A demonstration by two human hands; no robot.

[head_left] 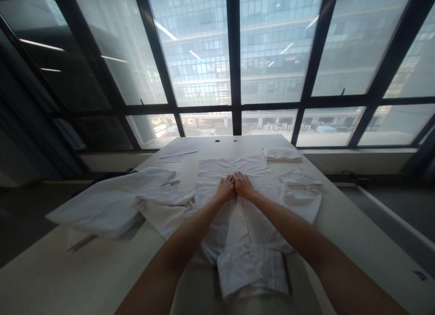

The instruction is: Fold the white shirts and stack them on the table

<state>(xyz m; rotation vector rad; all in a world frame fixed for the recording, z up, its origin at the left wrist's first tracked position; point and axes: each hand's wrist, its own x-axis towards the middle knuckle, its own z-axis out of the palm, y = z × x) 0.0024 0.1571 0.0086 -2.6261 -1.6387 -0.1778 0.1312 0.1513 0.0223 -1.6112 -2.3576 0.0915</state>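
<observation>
A white button-front shirt [214, 220] lies spread out in front of me, its placket running down the middle. Its two sleeves reach out to the left and the right, with creases in the cloth. My left hand [227, 187] rests palm down on the upper middle of the shirt, fingers extended. Beside it, my right hand [242, 184] lies on the same cloth, fingers also laid out and the two hands touching or nearly so. A folded part of the shirt [253, 269] lies closest to me. The cloth under both palms is hidden.
The white table [346, 247] reaches to tall dark-framed windows [236, 56]. A loose white cloth [102, 204] drapes over its left side. Flat white sheets [178, 149] lie at the back left, and a folded white cloth [282, 154] at the back right.
</observation>
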